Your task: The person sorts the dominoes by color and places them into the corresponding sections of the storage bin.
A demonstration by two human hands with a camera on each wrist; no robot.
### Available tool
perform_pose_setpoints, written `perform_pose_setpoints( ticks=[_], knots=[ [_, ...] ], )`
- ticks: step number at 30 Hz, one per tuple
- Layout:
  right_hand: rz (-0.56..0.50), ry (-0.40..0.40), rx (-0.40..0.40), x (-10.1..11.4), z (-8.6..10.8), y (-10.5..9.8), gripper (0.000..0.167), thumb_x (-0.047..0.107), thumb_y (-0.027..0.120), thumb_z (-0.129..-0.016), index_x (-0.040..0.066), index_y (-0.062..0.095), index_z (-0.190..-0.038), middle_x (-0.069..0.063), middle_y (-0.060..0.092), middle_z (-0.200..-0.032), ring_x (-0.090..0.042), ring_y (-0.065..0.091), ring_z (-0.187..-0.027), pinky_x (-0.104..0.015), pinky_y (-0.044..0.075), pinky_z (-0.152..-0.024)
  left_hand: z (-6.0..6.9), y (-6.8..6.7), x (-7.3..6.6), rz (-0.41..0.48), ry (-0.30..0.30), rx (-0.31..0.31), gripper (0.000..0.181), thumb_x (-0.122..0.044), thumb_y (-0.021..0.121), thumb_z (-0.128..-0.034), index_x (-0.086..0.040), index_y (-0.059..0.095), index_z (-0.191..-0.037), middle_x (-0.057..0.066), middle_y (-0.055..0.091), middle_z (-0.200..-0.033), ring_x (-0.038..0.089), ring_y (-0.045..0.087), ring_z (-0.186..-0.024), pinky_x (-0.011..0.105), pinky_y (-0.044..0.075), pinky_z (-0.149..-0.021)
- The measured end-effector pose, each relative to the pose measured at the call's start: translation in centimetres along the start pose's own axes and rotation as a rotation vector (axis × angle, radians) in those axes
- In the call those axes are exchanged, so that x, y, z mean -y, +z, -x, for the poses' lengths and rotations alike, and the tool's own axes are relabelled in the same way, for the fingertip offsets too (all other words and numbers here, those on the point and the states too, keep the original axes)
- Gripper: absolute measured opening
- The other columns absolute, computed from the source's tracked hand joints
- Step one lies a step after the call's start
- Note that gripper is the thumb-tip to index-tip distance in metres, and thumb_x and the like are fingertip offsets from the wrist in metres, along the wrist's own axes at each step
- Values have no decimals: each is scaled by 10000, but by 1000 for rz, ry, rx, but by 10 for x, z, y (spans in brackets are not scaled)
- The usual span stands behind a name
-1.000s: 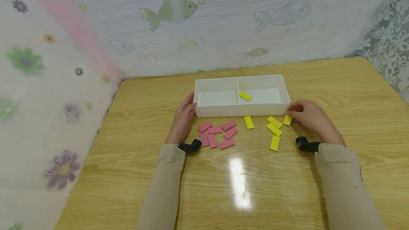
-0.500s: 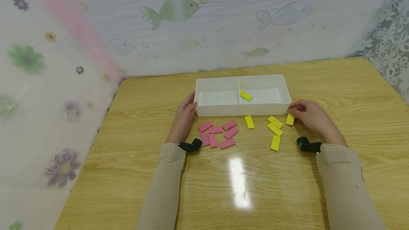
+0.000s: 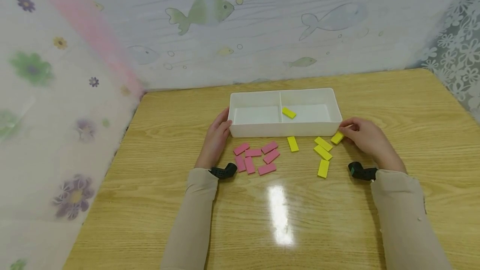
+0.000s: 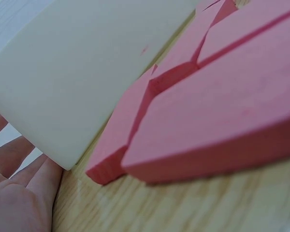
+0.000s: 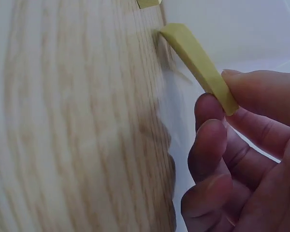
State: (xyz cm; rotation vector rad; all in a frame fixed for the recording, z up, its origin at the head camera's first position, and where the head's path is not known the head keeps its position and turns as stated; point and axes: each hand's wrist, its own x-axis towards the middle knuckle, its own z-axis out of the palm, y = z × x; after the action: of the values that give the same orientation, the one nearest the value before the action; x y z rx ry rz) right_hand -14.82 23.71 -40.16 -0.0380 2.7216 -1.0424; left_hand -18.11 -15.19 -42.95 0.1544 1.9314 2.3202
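My left hand [image 3: 215, 138] rests against the left end of a white two-compartment box [image 3: 285, 130]. In the left wrist view its fingers [image 4: 41, 176] look fairly straight beside the end wall. At the box's front right corner my right hand [image 3: 365, 136] pinches a yellow block [image 5: 198, 60] between thumb and fingertips, tilted in the right wrist view. Another yellow block [image 3: 289, 113] lies in the right compartment, near the divider. Several more yellow blocks [image 3: 323, 168] lie in front of the box on the right. Several pink blocks [image 3: 266, 169] form a loose group on the left.
The box stands on a wood-grain table [image 3: 243, 220], toward its back edge. Behind it hangs a sheet printed with fish [image 3: 210, 11]; a floral sheet [image 3: 75, 136] borders the left side. A bright reflection lies on the tabletop in front of the blocks.
The yellow block in my right hand has tilted and risen slightly toward the box's front right corner. My left hand has kept its place at the box's left end.
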Motion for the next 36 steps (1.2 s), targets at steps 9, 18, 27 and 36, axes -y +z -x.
perform_pose_setpoints(
  ticks=[9,18,27,36],
  knots=[
    [-41,11,-17,-1,0,2,454,386,397,-932,25,474,-1196,-150,558,-955,-235,546,-759,-323,439,-610,4,3,-5,-3,16,16,473,-150,415,-942,-122,301,-1400,47,238,-1449,180,255,-1301,334,240,-1032],
    [-66,10,-127,-2,-1,3,428,354,419,-929,43,464,-1220,-166,540,-1027,-238,581,-746,-309,471,-605,-1,-1,5,-14,27,1,468,-179,440,-936,-149,331,-1390,14,271,-1436,153,284,-1287,319,267,-1018],
    [-52,7,-191,2,0,3,442,386,447,-907,73,493,-1215,-135,512,-1070,-272,526,-917,-351,395,-700,-1,-1,5,-5,12,-5,456,-169,437,-937,-163,344,-1383,-6,284,-1427,134,289,-1282,309,261,-1020],
    [-39,-10,-122,2,-2,2,482,392,486,-891,53,461,-1233,-162,510,-1110,-297,483,-976,-424,378,-764,-1,-1,4,-13,20,-5,452,-143,409,-945,-141,330,-1390,22,272,-1436,163,279,-1291,319,257,-1022]
  ],
)
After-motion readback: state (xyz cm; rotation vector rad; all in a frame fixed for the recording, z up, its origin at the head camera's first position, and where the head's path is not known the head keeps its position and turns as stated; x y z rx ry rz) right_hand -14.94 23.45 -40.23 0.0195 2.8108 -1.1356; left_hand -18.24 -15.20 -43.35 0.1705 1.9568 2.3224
